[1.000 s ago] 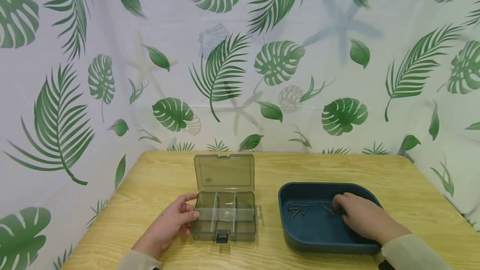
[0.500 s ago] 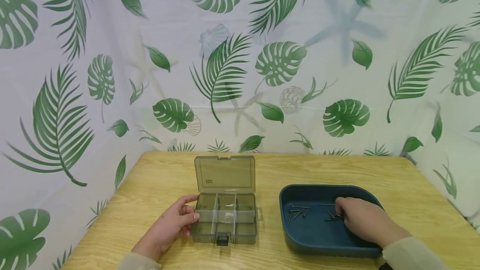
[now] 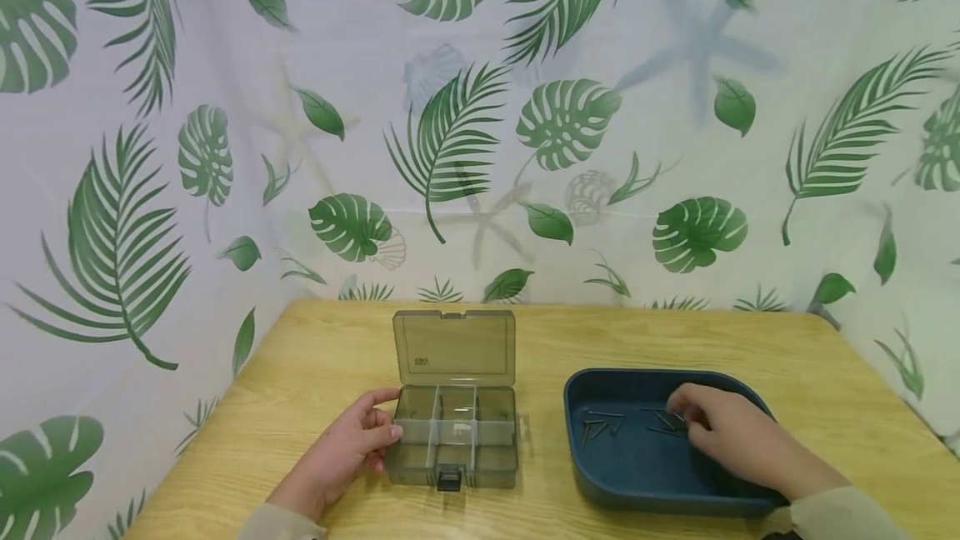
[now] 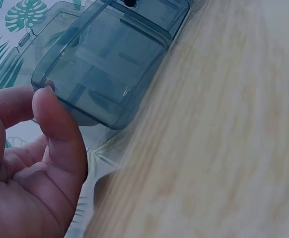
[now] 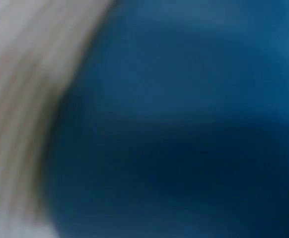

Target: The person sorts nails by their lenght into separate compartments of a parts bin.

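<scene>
A smoky clear compartment box [image 3: 453,432] stands on the table with its lid [image 3: 454,348] raised at the back; no contents show in its compartments. My left hand [image 3: 347,440] holds the box's left side between thumb and index finger, which the left wrist view shows at a corner of the box [image 4: 100,69]. To the right is a dark blue tray [image 3: 637,486] with several thin, nail-like metal pieces [image 3: 600,423] lying in it. My right hand [image 3: 731,432] reaches into the tray with bent fingers, right over a second cluster of these pieces [image 3: 663,423]. I cannot tell whether it pinches one.
The wooden table [image 3: 337,340] carries both containers, with a strip of bare wood between them. A white cloth with green leaves [image 3: 480,148] hangs behind and at both sides. Blurred blue tray wall [image 5: 184,99] fills most of the right wrist view.
My right hand has shifted slightly right in the tray with its thumb spread further from its fingers, and more metal pieces show beside the fingertips. The left hand keeps its hold on the box.
</scene>
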`<action>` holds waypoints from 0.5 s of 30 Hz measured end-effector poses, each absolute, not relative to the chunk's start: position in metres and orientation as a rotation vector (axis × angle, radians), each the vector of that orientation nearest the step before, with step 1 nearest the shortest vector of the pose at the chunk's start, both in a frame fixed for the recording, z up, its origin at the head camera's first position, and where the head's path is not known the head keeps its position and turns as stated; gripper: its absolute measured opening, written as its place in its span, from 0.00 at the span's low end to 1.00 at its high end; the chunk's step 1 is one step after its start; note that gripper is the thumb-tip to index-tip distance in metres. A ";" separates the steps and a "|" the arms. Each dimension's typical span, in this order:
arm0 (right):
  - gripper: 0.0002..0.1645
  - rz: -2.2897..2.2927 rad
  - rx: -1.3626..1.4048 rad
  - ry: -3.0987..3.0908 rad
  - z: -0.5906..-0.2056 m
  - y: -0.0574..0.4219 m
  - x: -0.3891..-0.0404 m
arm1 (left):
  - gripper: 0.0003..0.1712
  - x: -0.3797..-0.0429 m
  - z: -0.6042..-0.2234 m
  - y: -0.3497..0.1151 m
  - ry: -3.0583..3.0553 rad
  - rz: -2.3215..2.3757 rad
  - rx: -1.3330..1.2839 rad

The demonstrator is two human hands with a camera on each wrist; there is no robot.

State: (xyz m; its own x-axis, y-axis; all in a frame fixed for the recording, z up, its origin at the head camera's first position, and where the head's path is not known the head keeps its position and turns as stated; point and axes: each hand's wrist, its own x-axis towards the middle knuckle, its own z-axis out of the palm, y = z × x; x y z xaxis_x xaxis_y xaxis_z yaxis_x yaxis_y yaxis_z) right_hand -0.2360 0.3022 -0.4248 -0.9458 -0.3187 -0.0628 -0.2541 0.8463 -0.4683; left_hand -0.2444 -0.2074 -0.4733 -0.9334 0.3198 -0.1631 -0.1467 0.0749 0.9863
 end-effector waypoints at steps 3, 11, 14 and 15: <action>0.13 -0.930 -0.456 2.790 -0.418 0.302 -0.233 | 0.38 -0.245 -0.474 -0.206 2.034 1.926 0.182; 0.18 -1.180 -0.538 2.600 -0.403 0.280 -0.230 | 0.38 -0.244 -0.475 -0.208 2.031 1.926 0.173; 0.19 -1.173 -0.575 2.622 -0.400 0.270 -0.228 | 0.38 -0.242 -0.475 -0.208 2.015 1.930 0.178; 0.19 -1.170 -0.594 2.629 -0.399 0.267 -0.227 | 0.39 -0.242 -0.475 -0.208 2.013 1.930 0.182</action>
State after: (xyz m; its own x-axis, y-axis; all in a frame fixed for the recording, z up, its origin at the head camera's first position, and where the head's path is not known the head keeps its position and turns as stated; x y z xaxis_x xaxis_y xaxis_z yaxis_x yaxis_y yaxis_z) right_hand -0.2273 0.2668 -0.3991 -0.8984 -0.4386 -0.0216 -0.2776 0.6052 -0.7461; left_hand -0.2418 -0.2079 -0.4746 -0.9324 0.3254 -0.1576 -0.1437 0.0664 0.9874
